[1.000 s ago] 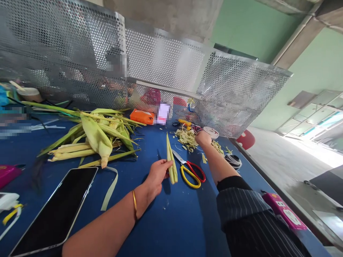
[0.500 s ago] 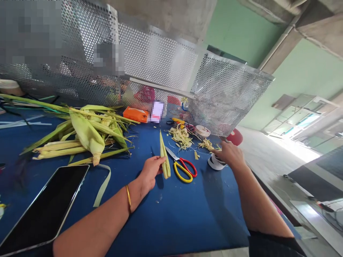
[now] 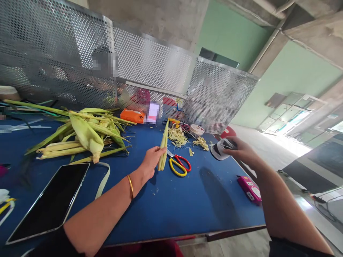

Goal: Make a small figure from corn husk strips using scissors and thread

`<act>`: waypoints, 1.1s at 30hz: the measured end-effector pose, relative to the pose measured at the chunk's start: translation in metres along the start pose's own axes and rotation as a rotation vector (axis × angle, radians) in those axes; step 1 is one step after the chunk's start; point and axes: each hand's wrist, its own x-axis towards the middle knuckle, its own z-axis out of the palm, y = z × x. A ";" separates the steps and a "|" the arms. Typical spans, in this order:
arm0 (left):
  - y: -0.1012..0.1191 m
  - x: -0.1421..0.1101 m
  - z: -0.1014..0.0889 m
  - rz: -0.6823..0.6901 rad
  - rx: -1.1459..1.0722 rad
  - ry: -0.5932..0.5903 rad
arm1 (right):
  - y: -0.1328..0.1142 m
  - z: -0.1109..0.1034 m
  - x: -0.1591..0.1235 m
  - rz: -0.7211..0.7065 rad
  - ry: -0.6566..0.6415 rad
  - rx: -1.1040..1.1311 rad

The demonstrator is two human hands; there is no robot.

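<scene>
My left hand [image 3: 152,160] is closed on a slim, folded pale-green corn husk [image 3: 163,150], which points up and away from me. Just to its right, scissors [image 3: 179,166] with one yellow and one red handle lie on the blue table, the blades partly behind the hand and husk. My right hand [image 3: 242,151] grips a round white-and-black object [image 3: 222,149], like a roll, lifted above the table at the right; its exact kind is unclear. Beyond the scissors lie husk shreds [image 3: 177,136] and a smaller pile of scraps [image 3: 200,143].
A heap of corn husks [image 3: 83,132] spreads over the left, behind a large phone or tablet [image 3: 49,200]. At the back stand an orange packet [image 3: 132,116], a lit phone [image 3: 153,113] and a white roll [image 3: 197,129]. A magenta case [image 3: 249,189] lies near the right edge. Perforated metal panels [image 3: 152,57] rise behind.
My right hand has lifted the white-and-black roll-like object off the table. The husk in my left hand has tilted rightward at its tip. The view has shifted, and the magenta case now shows.
</scene>
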 end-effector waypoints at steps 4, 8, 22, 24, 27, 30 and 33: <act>0.014 -0.006 0.030 0.113 0.036 -0.211 | -0.026 -0.039 -0.012 -0.216 -0.277 0.404; 0.021 -0.002 0.064 0.016 0.031 -0.384 | -0.053 -0.058 -0.020 -0.333 -0.378 0.504; 0.019 0.029 0.088 -0.011 -0.182 -0.607 | -0.055 -0.114 -0.027 -0.330 -0.244 0.564; 0.030 0.032 0.072 0.032 -0.144 -0.452 | -0.038 -0.110 -0.024 -0.281 -0.206 0.486; 0.042 0.038 0.049 0.061 -0.081 -0.194 | -0.011 -0.090 -0.018 -0.183 -0.188 0.353; 0.041 0.039 0.033 0.066 -0.043 -0.006 | 0.006 -0.052 -0.011 -0.153 -0.221 0.256; 0.030 0.034 0.019 -0.004 -0.028 0.075 | 0.013 -0.005 -0.001 -0.174 -0.288 0.173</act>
